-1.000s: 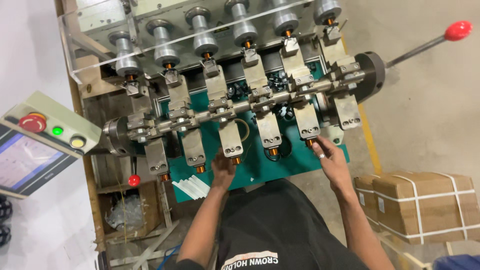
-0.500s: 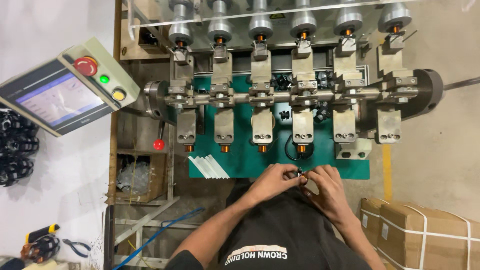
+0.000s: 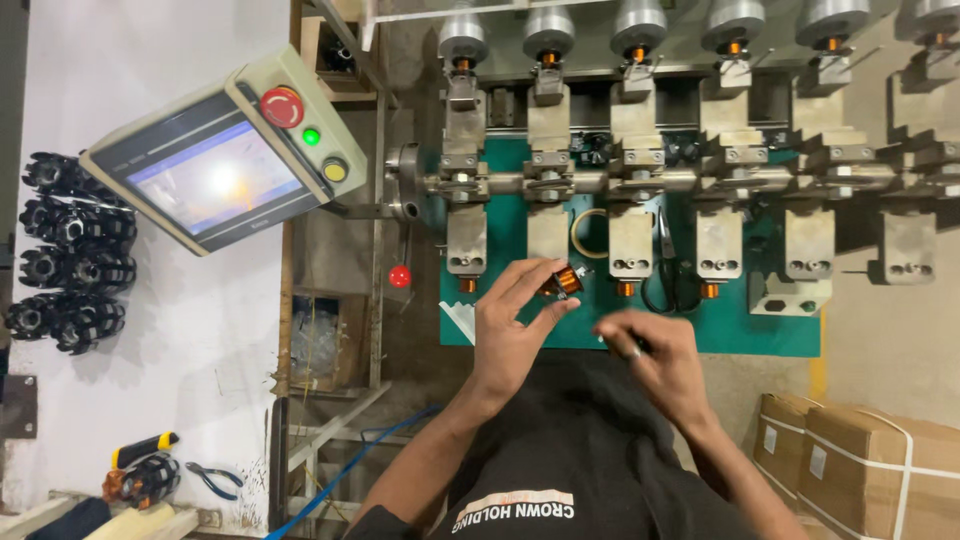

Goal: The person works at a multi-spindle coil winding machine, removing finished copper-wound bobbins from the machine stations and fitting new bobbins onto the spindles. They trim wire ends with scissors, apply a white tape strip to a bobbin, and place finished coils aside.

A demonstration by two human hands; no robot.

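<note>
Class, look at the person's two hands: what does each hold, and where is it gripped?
The left hand pinches a small copper-wound coil by its end, between fingertips. The right hand is blurred; cannot tell.

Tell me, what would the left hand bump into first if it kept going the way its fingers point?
Probably the small copper-wound coil its fingertips already pinch; beyond that, the grey machine block, though depth is unclear.

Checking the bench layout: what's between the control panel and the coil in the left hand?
In the head view, a red knob lies between control panel and coil.
</note>
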